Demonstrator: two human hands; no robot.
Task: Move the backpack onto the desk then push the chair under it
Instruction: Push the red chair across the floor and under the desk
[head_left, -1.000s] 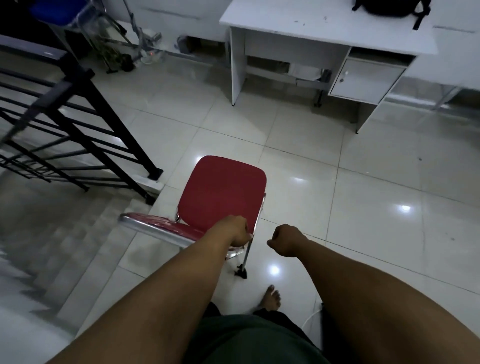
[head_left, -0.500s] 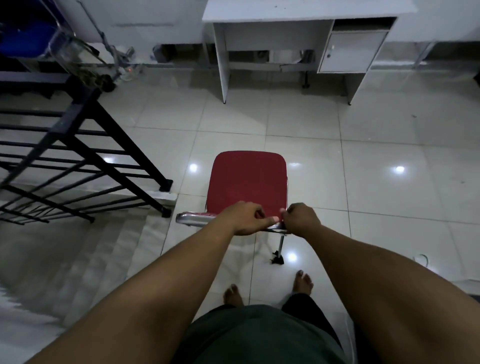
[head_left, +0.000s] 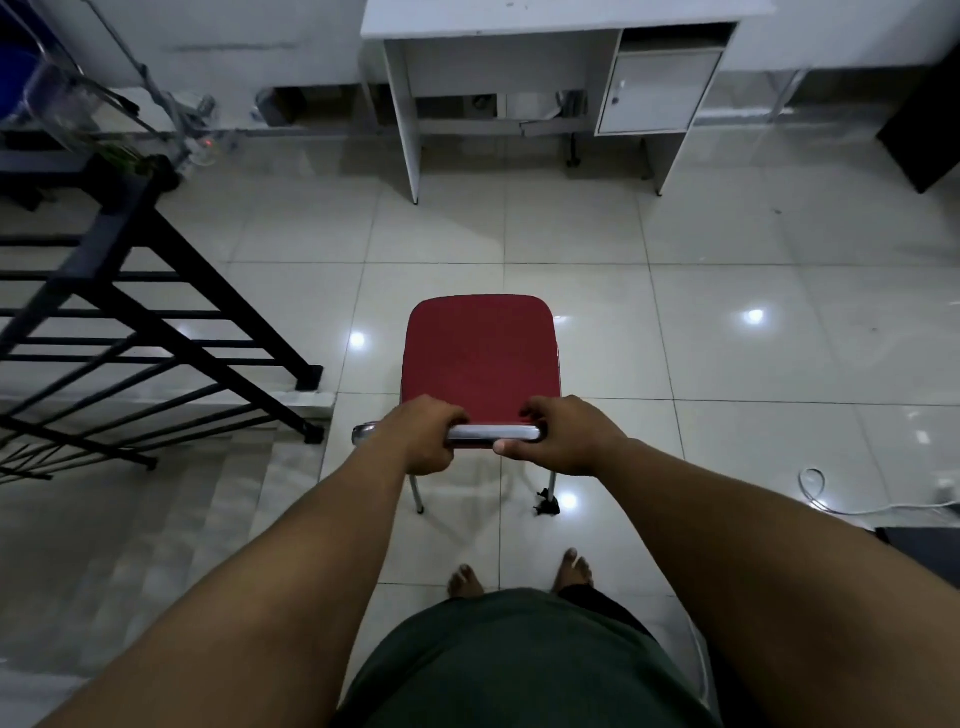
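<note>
A red chair (head_left: 480, 351) with a chrome frame stands on the tiled floor right in front of me, its seat pointing toward the desk. My left hand (head_left: 428, 439) grips the top of the backrest on the left, and my right hand (head_left: 563, 436) grips it on the right. The white desk (head_left: 519, 23) stands against the far wall, with an open kneehole (head_left: 498, 104) on its left and a small cupboard (head_left: 657, 91) on its right. About two floor tiles separate the chair from the desk. The backpack is out of view above the frame.
A black metal railing (head_left: 150, 322) guards a stairwell going down on my left. A clear chair and clutter (head_left: 78, 114) stand at the far left. A dark object (head_left: 924, 140) leans at the far right. A white cable (head_left: 841, 499) lies on the floor to my right.
My right hand has closed on the chair's backrest beside the left. The chair has turned square to the desk, and the view has tilted down, so the backpack has left the frame.
</note>
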